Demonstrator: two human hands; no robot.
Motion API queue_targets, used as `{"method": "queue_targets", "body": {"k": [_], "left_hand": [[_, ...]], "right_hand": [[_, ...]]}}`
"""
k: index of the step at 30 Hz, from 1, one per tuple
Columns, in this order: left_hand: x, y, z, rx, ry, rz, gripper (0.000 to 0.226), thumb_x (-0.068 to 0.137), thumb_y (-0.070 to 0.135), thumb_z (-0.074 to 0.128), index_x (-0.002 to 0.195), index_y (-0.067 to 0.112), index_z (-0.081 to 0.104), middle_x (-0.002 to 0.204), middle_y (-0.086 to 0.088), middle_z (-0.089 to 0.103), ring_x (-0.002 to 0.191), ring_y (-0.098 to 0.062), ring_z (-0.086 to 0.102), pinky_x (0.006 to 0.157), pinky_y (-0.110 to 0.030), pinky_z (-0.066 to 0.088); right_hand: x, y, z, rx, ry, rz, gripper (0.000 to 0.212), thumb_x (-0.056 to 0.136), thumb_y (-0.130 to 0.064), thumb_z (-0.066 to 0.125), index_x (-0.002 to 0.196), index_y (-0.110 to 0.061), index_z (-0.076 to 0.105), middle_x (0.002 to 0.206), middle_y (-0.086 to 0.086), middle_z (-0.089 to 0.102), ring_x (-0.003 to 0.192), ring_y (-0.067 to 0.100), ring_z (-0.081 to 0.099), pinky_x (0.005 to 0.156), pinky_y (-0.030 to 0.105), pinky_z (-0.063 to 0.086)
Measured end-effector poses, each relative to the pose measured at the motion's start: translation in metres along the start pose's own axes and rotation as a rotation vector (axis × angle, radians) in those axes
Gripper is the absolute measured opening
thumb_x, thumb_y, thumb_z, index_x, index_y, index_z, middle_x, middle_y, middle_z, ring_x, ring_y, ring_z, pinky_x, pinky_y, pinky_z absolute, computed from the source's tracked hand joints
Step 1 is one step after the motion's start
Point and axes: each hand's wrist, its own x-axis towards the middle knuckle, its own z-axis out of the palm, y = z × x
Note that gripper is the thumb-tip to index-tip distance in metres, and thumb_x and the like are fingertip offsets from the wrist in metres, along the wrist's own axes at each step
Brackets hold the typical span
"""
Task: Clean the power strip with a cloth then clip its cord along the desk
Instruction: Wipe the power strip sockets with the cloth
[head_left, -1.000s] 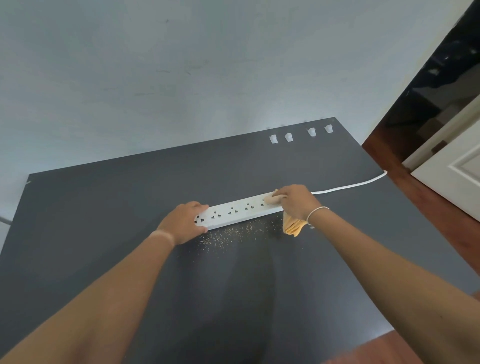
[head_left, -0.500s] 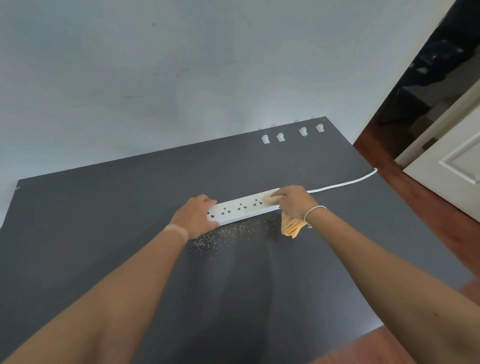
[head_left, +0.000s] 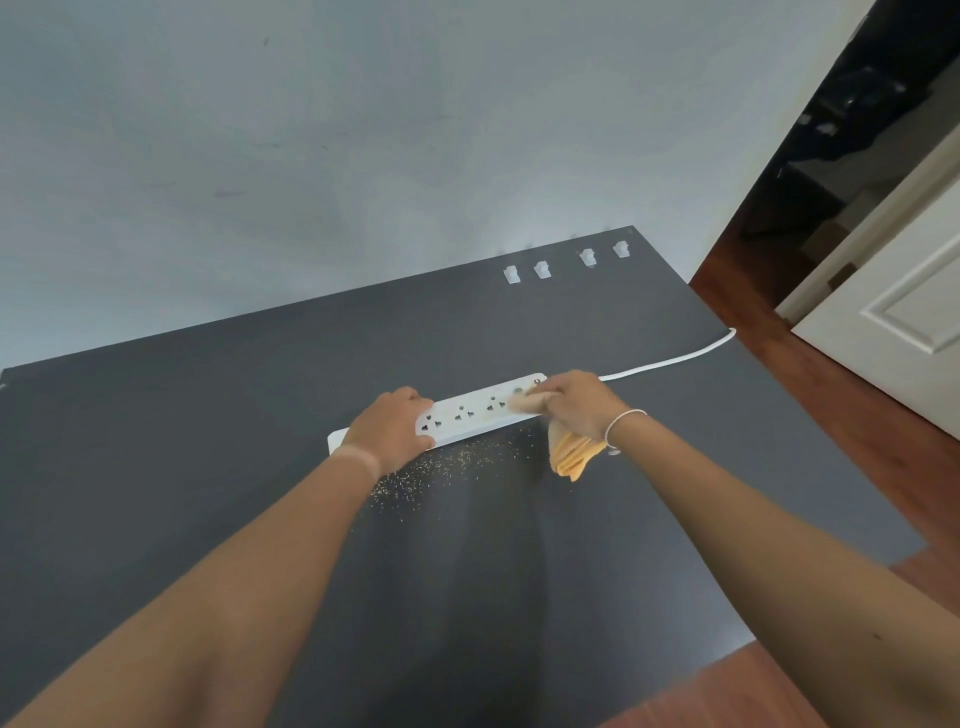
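Two bare forearms reach from the near edge of the dark desk (head_left: 519, 597) toward its middle. Just short of the hands, fine pale crumbs (head_left: 441, 467) are scattered on the surface along the near side of the white power strip (head_left: 470, 413). The strip lies flat at mid-desk, its right end angled toward the far right corner. The left hand (head_left: 389, 428) lies palm down over the strip's left part, fingers curled over the far edge, pinning it; a short end of the strip shows to the left of the wrist. The right hand (head_left: 576, 402), a thin bracelet (head_left: 623, 423) at its wrist, is closed around an orange cloth (head_left: 571, 454), pressing a bunched part onto the strip's right end while the rest hangs below the palm. The white cord (head_left: 675, 359) runs from that end to the right edge and drops over it. Four small white clips (head_left: 566, 262) stand along the far edge near the right corner. Behind is a pale wall (head_left: 363, 156); to the right, wood floor (head_left: 831, 395) and a white door (head_left: 904, 322).
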Motion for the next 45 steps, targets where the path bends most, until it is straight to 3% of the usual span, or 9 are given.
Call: {"method": "queue_targets", "body": {"k": [8,13,22,25,29,33,37,41,45], "left_hand": [[-0.001,0.000,0.000,-0.012,0.006,-0.009,0.052,0.088,0.026,0.058,0.137,0.017,0.044,0.139,-0.001,0.045,0.127,-0.023,0.042,0.103,-0.038,0.042],[-0.003,-0.001,0.000,-0.028,0.006,-0.007,0.054,0.088,0.026,0.058,0.139,0.016,0.041,0.141,-0.002,0.043,0.129,-0.023,0.041,0.104,-0.037,0.040],[-0.027,-0.036,-0.007,-0.090,0.020,-0.107,0.066,0.084,0.030,0.062,0.143,0.015,0.036,0.143,-0.002,0.039,0.132,-0.022,0.037,0.109,-0.036,0.036],[-0.035,-0.048,-0.010,-0.089,0.014,-0.138,0.067,0.083,0.032,0.062,0.143,0.016,0.036,0.145,-0.001,0.038,0.133,-0.022,0.035,0.110,-0.036,0.035],[-0.045,-0.063,-0.011,-0.104,0.016,-0.167,0.067,0.083,0.031,0.063,0.143,0.015,0.036,0.146,-0.001,0.037,0.135,-0.022,0.034,0.110,-0.034,0.034],[-0.056,-0.076,-0.010,-0.131,0.018,-0.191,0.069,0.081,0.029,0.065,0.142,0.015,0.037,0.147,-0.002,0.036,0.134,-0.023,0.035,0.109,-0.034,0.035],[-0.063,-0.088,-0.008,-0.157,0.037,-0.213,0.068,0.081,0.027,0.066,0.142,0.015,0.038,0.146,-0.002,0.037,0.133,-0.022,0.036,0.109,-0.033,0.035],[-0.067,-0.097,-0.008,-0.160,0.045,-0.226,0.067,0.083,0.025,0.064,0.143,0.014,0.036,0.148,-0.002,0.035,0.135,-0.022,0.035,0.111,-0.033,0.033],[-0.074,-0.107,-0.007,-0.155,0.048,-0.245,0.061,0.088,0.025,0.059,0.143,0.014,0.035,0.148,-0.002,0.036,0.134,-0.023,0.036,0.111,-0.034,0.034]], "right_hand": [[0.005,-0.012,0.012,0.070,-0.075,-0.029,0.031,0.089,-0.016,0.047,0.111,-0.015,0.069,0.115,0.002,0.061,0.104,0.019,0.052,0.089,0.024,0.038],[0.010,-0.014,0.010,0.159,0.135,-0.025,0.031,0.090,-0.021,0.047,0.115,-0.020,0.066,0.125,0.001,0.062,0.106,0.020,0.056,0.086,0.025,0.040],[0.014,-0.045,0.027,0.052,0.019,-0.026,0.033,0.086,-0.031,0.052,0.107,-0.013,0.069,0.120,0.008,0.066,0.103,0.028,0.062,0.078,0.032,0.048],[0.010,-0.060,0.049,0.035,-0.204,-0.121,0.032,0.089,-0.016,0.048,0.114,-0.014,0.067,0.125,0.006,0.062,0.100,0.018,0.054,0.083,0.025,0.039],[0.007,-0.076,0.067,0.024,-0.067,-0.152,0.037,0.092,-0.012,0.039,0.121,-0.011,0.061,0.133,0.008,0.057,0.117,0.026,0.053,0.092,0.025,0.040],[-0.001,-0.085,0.087,-0.020,-0.299,-0.205,0.034,0.089,-0.013,0.044,0.116,-0.014,0.066,0.130,0.006,0.059,0.116,0.021,0.052,0.091,0.024,0.038],[-0.001,-0.098,0.096,0.008,-0.130,-0.211,0.041,0.092,-0.008,0.036,0.124,-0.016,0.059,0.135,0.007,0.055,0.123,0.024,0.050,0.096,0.027,0.039],[-0.008,-0.105,0.114,-0.050,-0.323,-0.259,0.036,0.089,-0.009,0.042,0.117,-0.014,0.064,0.130,0.006,0.059,0.120,0.023,0.051,0.093,0.025,0.038],[-0.007,-0.115,0.125,-0.010,-0.197,-0.251,0.043,0.090,-0.004,0.035,0.123,-0.015,0.060,0.135,0.006,0.055,0.122,0.023,0.050,0.094,0.025,0.038]]}}
